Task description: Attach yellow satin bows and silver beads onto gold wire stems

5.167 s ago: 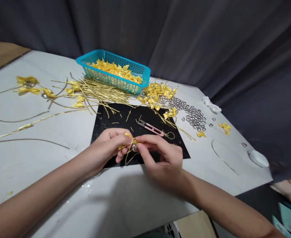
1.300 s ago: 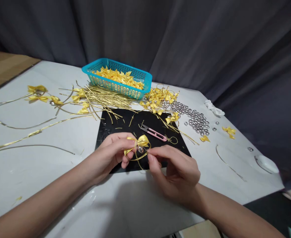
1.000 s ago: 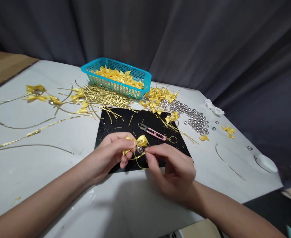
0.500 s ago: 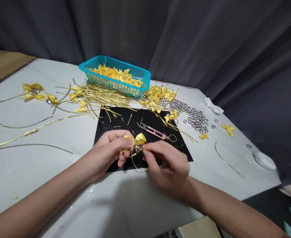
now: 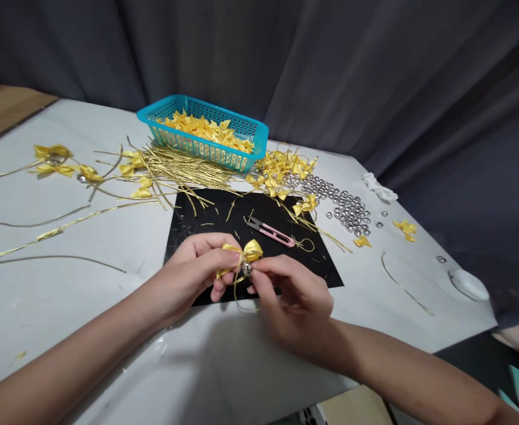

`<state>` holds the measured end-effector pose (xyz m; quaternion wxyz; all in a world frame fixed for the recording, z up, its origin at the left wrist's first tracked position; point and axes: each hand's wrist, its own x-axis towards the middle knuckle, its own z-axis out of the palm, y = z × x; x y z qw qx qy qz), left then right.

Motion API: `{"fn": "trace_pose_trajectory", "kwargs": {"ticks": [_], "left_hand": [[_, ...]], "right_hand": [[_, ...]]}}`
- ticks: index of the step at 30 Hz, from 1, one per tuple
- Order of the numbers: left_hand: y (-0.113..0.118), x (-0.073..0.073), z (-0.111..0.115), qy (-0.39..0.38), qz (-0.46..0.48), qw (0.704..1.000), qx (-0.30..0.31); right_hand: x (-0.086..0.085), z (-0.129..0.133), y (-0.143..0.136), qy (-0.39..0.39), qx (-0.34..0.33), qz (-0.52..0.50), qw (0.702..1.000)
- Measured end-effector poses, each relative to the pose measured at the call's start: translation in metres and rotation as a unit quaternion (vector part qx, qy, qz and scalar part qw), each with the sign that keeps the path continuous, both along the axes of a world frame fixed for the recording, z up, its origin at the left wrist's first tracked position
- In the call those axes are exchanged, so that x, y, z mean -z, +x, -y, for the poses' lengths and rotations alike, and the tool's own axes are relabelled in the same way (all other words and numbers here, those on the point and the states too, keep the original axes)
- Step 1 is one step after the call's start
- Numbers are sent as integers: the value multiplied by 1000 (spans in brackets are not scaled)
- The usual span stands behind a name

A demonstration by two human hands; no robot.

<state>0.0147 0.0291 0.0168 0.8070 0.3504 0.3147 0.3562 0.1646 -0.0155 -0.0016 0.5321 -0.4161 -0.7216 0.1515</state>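
Between thumb and fingers, my left hand pinches a yellow ribbon bow over the front of the black mat. A small silver bell sits just under the bow's middle, and a thin gold cord loops down below it. My right hand is closed, its thumb and forefinger pinching at the bell's right side. Whether those fingertips hold the bell itself or the cord by it is hard to see. Beyond the hands lie pink thread snips on the mat.
A blue basket of yellow bows stands at the back. Gold cords lie in front of it. Finished-looking bows and many silver bells are heaped to the right. A white oval object rests near the right edge.
My right fingertips have shifted slightly at the bell, which now shows more plainly beneath the bow. Both hands keep their pinch. The view has moved a little.
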Motion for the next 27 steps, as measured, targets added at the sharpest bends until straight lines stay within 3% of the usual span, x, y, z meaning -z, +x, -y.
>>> {"fn": "trace_pose_trajectory", "kwargs": {"ticks": [17, 27], "left_hand": [[2, 0, 4, 5, -29, 999, -14], [8, 3, 11, -29, 2, 1000, -7]], "right_hand": [[0, 5, 0, -39, -4, -10, 999], [-4, 4, -3, -39, 5, -34, 999]]}}
